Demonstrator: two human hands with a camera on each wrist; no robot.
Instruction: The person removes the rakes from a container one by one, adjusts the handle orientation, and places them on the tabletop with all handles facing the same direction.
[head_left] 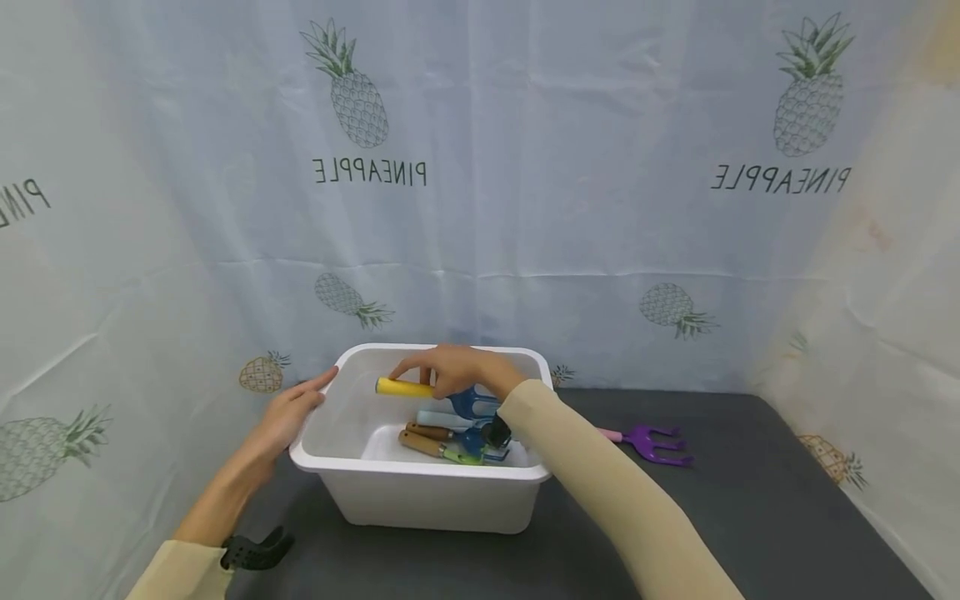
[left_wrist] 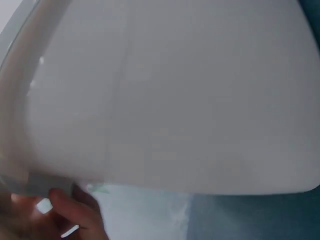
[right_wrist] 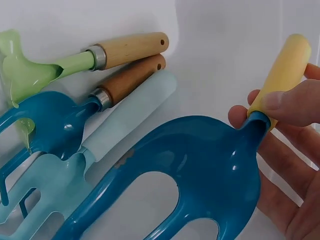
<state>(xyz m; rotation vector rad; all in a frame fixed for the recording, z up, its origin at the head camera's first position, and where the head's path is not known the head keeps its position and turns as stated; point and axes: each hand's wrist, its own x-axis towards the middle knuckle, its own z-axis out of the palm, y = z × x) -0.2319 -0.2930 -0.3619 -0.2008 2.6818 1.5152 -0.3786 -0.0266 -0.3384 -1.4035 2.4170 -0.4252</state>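
Note:
A white plastic basin (head_left: 427, 496) holds several garden hand forks. My right hand (head_left: 456, 369) is over its inside, pinching the yellow handle (right_wrist: 285, 65) of a blue hand fork (right_wrist: 200, 160) between thumb and fingers. Below lie a green fork (right_wrist: 30, 75) and a second blue fork (right_wrist: 55, 117), both with wooden handles, and a pale blue fork (right_wrist: 127, 117). On the basin's left side, my left hand (head_left: 288, 417) grips the rim; its thumb and fingers show at the rim in the left wrist view.
A purple hand fork (head_left: 652, 444) with a pink handle lies on the dark table (head_left: 735, 500) right of the basin. Behind hangs a pineapple-print curtain (head_left: 555, 208), close to the basin's back rim.

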